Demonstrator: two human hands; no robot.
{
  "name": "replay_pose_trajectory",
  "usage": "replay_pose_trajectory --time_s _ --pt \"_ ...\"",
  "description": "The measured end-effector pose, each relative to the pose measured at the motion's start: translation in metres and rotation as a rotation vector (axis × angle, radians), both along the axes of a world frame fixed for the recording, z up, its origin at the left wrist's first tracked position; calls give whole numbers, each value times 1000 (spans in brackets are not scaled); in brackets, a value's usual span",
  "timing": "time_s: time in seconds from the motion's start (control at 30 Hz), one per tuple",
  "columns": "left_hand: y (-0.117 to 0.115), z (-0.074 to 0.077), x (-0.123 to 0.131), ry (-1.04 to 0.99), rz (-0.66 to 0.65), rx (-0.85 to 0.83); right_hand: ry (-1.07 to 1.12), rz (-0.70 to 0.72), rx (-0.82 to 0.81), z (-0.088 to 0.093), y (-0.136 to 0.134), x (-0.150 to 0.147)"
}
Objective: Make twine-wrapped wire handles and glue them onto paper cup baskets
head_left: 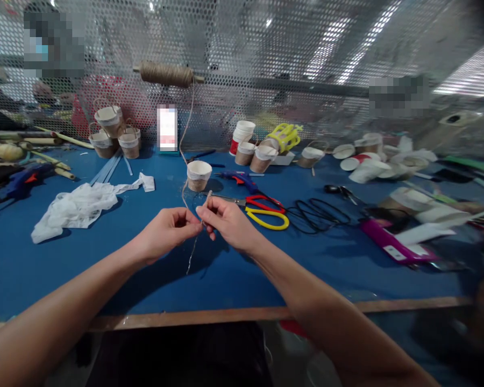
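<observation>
My left hand (173, 228) and my right hand (228, 220) meet over the front middle of the table, fingers pinched together. Between them they grip a thin twine (187, 131), which hangs down from a brown spool (167, 74) on the mesh wall. A twisted loose end dangles below my fingers. From my right fingers a short stub of twine points upward. Just beyond my hands stands a small cup (199, 176) with a white rim and brown wrapped side. Scissors (268, 209) with red and yellow handles lie right of my right hand.
Crumpled white fabric (80, 207) lies at left. A blue glue gun (242, 181) sits behind the scissors, near a black cable (317, 215). Small handled cups (113, 131) are stacked at back left. At right lies a purple tool (395, 244). A wooden edge (193, 318) borders the table.
</observation>
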State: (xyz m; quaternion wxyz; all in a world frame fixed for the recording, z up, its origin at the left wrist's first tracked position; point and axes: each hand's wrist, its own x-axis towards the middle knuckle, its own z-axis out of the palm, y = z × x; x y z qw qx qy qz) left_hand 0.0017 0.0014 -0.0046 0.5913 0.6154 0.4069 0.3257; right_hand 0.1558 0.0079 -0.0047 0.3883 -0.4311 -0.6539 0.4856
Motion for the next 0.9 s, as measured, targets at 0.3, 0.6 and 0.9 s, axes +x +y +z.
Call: replay_pose_trajectory --time_s 0.3,0.6,0.9 --pt "-1 3 -2 -155 -88 -147 234 123 -122 -3 1 1" --pt "0 3 -2 -166 -38 -140 192 71 -78 -3 2 2" --pt "-3 1 3 -270 -10 -188 217 72 -31 -2 1 1"
